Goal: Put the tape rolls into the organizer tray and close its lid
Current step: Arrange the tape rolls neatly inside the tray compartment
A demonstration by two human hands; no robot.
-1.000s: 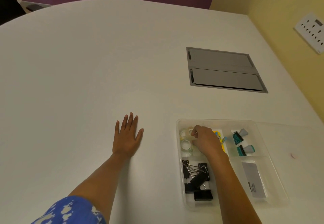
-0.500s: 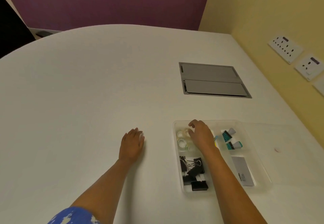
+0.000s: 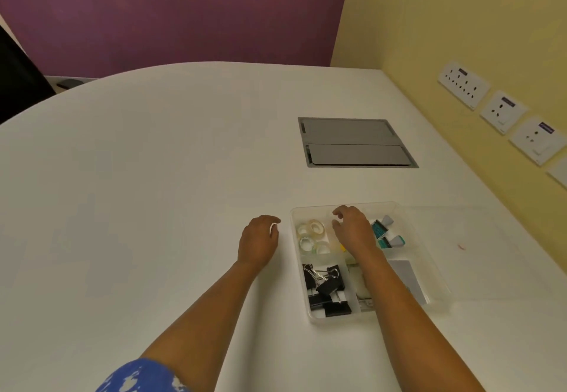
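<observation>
Right hand (image 3: pixel 352 230), fingers loosely curled and holding nothing, hovers over clear organizer tray (image 3: pixel 435 281) beside tape rolls (image 3: pixel 313 235); left hand (image 3: pixel 257 239) rests curled on table (image 3: pixel 153 177)

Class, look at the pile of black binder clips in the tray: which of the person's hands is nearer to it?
Right. The right hand hovers over the tray's far middle, just beyond the binder clips. The left hand rests on the table outside the tray's left wall, slightly farther away.

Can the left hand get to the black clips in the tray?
Probably yes. The left hand rests on the table just beside the tray, the black clips lie uncovered in its near left compartment, and the lid lies open to the right.
</observation>
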